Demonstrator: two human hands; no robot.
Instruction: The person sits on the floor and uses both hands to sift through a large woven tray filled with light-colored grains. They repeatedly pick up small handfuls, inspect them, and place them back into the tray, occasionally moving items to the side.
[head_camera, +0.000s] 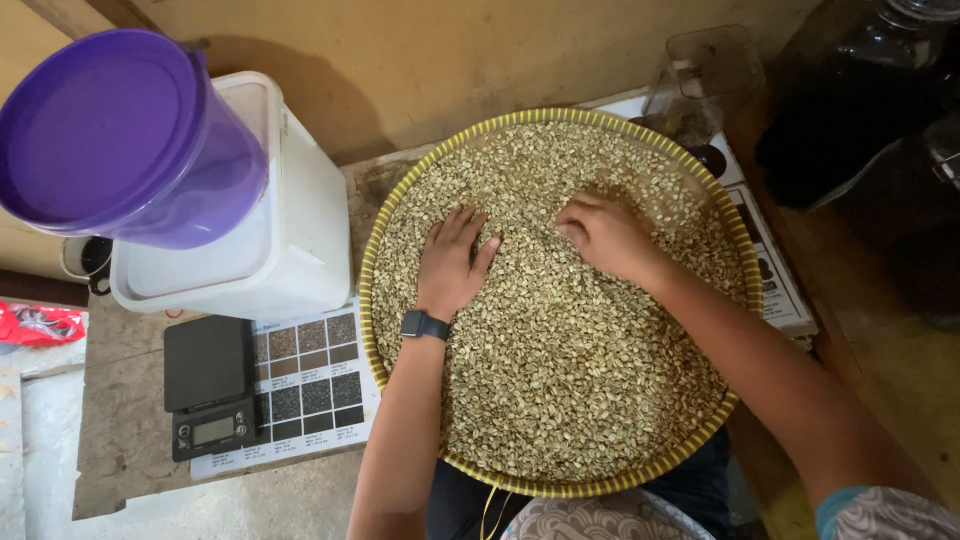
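Two hands sorting pale beans in a round woven tray

The left hand (452, 262) lies flat with fingers spread on the beans (560, 370); the right hand (603, 235) is curled, fingertips pressed into them, near the far edge of the tray (372, 250) on the bench (120, 440).

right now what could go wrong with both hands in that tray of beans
The woven tray overhangs the table edge toward the person, so leaning on it could tip it. The left hand and right hand spread pale beans piled near the rim, so some may spill. The purple-lidded container sits tilted on the white bin.
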